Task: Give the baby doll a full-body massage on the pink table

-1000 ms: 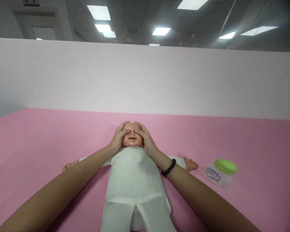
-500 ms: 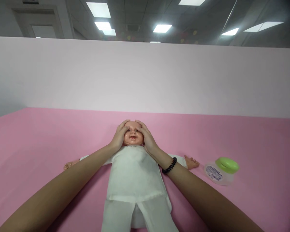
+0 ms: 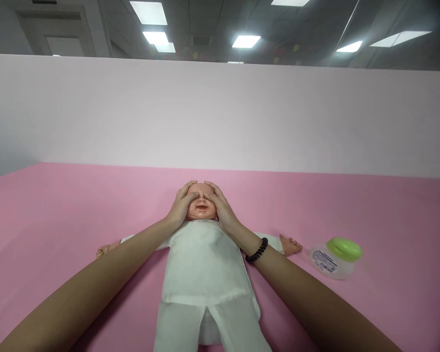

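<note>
A baby doll [image 3: 207, 264] in a white top and white trousers lies on its back on the pink surface [image 3: 77, 210], arms spread out. My left hand [image 3: 181, 203] is wrapped round the left side of the doll's head [image 3: 202, 213], its thumb lying over one eye. On the opposite side my right hand [image 3: 222, 205] clasps the head the same way, thumb over the other eye. The fingertips of both hands rest near the top of the head. A black coiled band circles my right wrist.
A clear bottle [image 3: 332, 264] with a green cap lies to the right, close to the doll's outstretched hand [image 3: 291, 245]. Behind the pink surface stands a pale wall or panel [image 3: 220, 117], with ceiling lights above it.
Both thumbs have slid inward across the doll's face and now cover its eyes, which showed in part before. The palms and fingers have stayed around the head.
</note>
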